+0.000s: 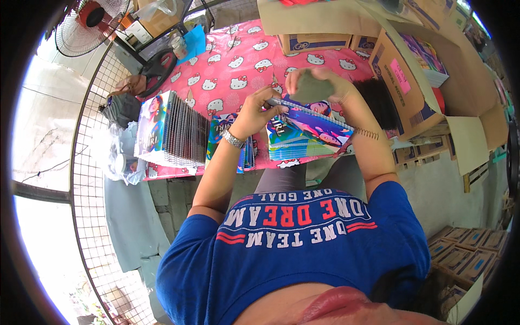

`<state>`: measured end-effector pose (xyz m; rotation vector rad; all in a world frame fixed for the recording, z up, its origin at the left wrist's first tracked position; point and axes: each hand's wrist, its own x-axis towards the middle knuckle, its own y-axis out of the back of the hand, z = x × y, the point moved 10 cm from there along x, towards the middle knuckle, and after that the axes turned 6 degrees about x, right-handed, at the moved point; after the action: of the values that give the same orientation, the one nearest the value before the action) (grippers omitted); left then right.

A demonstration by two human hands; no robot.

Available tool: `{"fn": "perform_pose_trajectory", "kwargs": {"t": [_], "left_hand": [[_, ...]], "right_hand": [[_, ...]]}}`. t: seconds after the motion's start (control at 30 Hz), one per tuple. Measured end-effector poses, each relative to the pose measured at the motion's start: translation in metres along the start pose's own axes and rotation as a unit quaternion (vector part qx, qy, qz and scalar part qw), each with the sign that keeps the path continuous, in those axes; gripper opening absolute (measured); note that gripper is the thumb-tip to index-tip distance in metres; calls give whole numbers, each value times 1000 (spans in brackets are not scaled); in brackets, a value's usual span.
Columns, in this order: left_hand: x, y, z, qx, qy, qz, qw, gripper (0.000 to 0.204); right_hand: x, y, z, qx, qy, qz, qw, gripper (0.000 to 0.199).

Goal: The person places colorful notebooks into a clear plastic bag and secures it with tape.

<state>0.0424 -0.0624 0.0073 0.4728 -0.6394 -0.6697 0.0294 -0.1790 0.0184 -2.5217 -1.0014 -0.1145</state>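
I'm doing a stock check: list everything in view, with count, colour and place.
Notebook stacks: three, multicoloured, left to centre
Tablecloth: one, pink, under the notebook stacks
Spiral notebook: one, blue-purple, over the centre stack
Unidentified item: one, grey-green, beyond the spiral notebook
Fan: one, red and black, upper left
Jar: one, pale, upper left
Sheet: one, light blue, beside the jar
Cardboard boxes: several, brown, right side
Plastic bag: one, clear, left table edge
Wristwatch: one, silver, left wrist
Shirt: one, blue, on the person
Left hand: one, bare, gripping the spiral notebook
Right hand: one, bare, apparently holding the unidentified item
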Motion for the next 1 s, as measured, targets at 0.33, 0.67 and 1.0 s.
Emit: {"fn": "perform_pose_trajectory", "kwargs": {"t": [0.33,0.67,1.0], "left_hand": [[4,-2,-6,-37,47,5,998,28],[-7,2,-33,-64,96,105,988,28],[-26,12,-26,-110,115,256,953,16]], "right_hand": [[6,24,18,-263,-142,75,951,45],[-13,104,33,-299,-171,266,900,60],[-215,214,155,-529,-34,599,600,48]]}}
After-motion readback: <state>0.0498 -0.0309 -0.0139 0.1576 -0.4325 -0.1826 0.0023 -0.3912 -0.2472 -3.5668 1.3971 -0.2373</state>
